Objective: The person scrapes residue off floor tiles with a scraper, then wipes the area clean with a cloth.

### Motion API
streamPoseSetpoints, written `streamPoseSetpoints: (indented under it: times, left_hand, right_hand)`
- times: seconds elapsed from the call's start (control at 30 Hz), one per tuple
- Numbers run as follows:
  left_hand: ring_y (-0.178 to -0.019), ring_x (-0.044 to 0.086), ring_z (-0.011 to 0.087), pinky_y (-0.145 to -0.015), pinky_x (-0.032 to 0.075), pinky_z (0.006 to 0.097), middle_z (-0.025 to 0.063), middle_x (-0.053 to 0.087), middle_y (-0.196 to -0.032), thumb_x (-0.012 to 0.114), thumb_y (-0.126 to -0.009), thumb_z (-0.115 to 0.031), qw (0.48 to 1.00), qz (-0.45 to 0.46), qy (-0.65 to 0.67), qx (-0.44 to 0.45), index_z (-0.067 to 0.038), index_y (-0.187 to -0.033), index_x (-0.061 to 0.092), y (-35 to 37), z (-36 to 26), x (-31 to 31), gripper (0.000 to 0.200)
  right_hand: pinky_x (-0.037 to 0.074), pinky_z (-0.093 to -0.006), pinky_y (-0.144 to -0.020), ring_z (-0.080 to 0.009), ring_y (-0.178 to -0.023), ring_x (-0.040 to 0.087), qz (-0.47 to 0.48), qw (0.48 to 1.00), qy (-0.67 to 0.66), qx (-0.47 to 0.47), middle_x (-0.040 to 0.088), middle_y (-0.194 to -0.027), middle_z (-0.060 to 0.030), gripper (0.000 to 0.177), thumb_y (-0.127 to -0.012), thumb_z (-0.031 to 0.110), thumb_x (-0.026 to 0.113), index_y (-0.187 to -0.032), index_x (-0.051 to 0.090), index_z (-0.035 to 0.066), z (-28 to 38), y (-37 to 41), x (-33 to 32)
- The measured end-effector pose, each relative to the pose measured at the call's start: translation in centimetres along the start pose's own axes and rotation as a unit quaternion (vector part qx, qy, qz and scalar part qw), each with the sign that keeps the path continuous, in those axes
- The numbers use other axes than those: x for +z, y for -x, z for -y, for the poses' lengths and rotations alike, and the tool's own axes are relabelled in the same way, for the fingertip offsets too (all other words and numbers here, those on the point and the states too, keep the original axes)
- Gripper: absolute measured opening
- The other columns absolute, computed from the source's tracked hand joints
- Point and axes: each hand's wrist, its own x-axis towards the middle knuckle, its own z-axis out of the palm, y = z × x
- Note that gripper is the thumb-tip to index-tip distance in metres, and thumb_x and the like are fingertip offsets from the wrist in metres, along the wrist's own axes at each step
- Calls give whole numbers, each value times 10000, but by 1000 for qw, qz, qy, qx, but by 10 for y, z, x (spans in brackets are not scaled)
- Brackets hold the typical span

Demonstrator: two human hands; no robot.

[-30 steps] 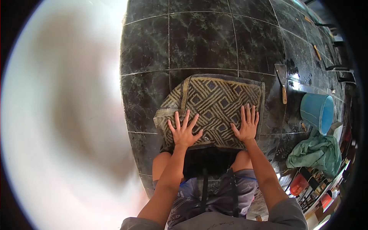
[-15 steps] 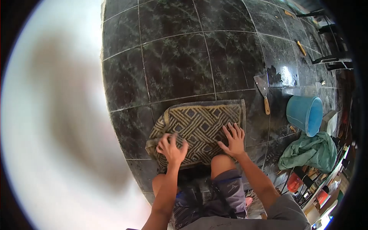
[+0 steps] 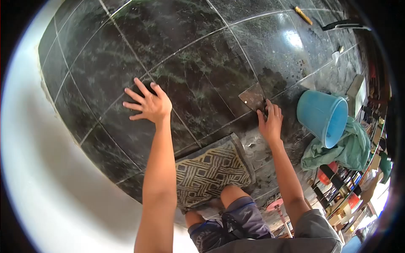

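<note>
My left hand (image 3: 148, 103) is open, its fingers spread over the dark tiles, with nothing held. My right hand (image 3: 272, 122) is closed at the handle end of a putty knife, whose broad metal blade (image 3: 252, 97) lies near a grout line. The hand hides the handle. Below both hands a patterned mat (image 3: 211, 170) in tan and dark grey lies in front of my knees, its left part hidden by my left forearm.
A blue bucket (image 3: 314, 111) stands at the right, beside a crumpled green cloth (image 3: 352, 143). A yellowish stick-like piece (image 3: 303, 15) lies at the far right. A white wall (image 3: 84, 185) borders the floor at left. Wet marks (image 3: 273, 80) show near the blade.
Both hands have left the mat. My left hand has reached forward and left over the tiles; my right hand has gone to the putty knife's handle. The view has turned and shifted.
</note>
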Motion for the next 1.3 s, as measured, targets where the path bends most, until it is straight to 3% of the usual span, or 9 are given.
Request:
streamPoseSetpoints:
  times: [0.17,0.3,0.33,0.43,0.47,0.6,0.73,0.93,1.3]
  left_hand:
    - [-1582,-8,540,-1119,113,865,119,40,-1772,298,-1096,-547,1000,7,-8,-17,-347,-1694,160,-2,-2,4,645]
    - [-1585,-13,531,-1128,103,859,113,22,-1773,298,-1093,-547,1000,11,-12,-18,-350,-1694,159,-3,0,7,648]
    - [-1587,-18,526,-1129,102,859,110,18,-1773,294,-1088,-561,1000,14,-13,-21,-351,-1694,158,-3,0,7,655]
    - [-1589,-14,521,-1129,102,859,107,16,-1773,295,-1083,-564,999,22,-7,-27,-353,-1693,157,-3,-2,4,660]
    - [-1590,-7,519,-1138,107,850,102,6,-1774,294,-1079,-566,999,27,-21,-32,-355,-1693,155,-4,-3,3,665]
    - [-1589,9,524,-1154,116,833,99,8,-1773,308,-1073,-565,998,45,-28,-45,-340,-1694,159,-4,-6,-2,678]
    - [-1571,1,566,-1120,135,858,135,0,-1765,375,-1062,-518,999,23,-16,-20,-311,-1694,183,-3,-1,5,692]
    - [-1572,-22,563,-1125,132,853,150,-13,-1760,361,-1067,-518,998,46,-14,-30,-307,-1697,154,-4,-4,-1,696]
    - [-1579,-38,547,-1156,113,823,146,-38,-1761,301,-1080,-529,997,59,-29,-34,-318,-1699,106,-3,-6,-3,682]
  right_hand:
    - [396,-532,-902,-357,-1093,527,-84,995,54,-14,555,-1203,-182,498,-1045,238,628,-1464,506,-1,9,1,26]
    - [384,-564,-959,-385,-1142,500,-75,997,-15,23,530,-1250,-213,665,-1018,274,673,-1577,407,32,73,-14,2]
    - [442,-546,-908,-367,-1056,543,-78,997,14,-1,532,-1248,-210,701,-993,192,704,-1615,391,108,86,-18,1]
    - [506,-484,-790,-340,-912,574,-3,990,-123,62,535,-1206,-205,728,-973,79,706,-1625,400,182,97,-24,11]
    - [524,-439,-696,-327,-781,569,-15,994,-103,31,543,-1129,-204,738,-959,13,695,-1617,426,213,104,-29,10]
    - [543,-482,-728,-375,-763,589,12,976,-184,118,562,-1030,-222,667,-952,36,703,-1574,487,142,146,-51,3]
    - [571,-461,-735,-421,-817,669,-47,981,-155,111,594,-1098,-243,619,-957,84,717,-1543,521,117,177,-77,28]
    - [560,-432,-702,-360,-727,660,-10,953,-234,195,607,-957,-197,579,-941,114,750,-1496,585,97,201,-95,28]
    - [527,-403,-655,-309,-664,588,-47,963,-198,178,556,-882,-164,566,-905,70,769,-1455,637,105,207,-98,29]
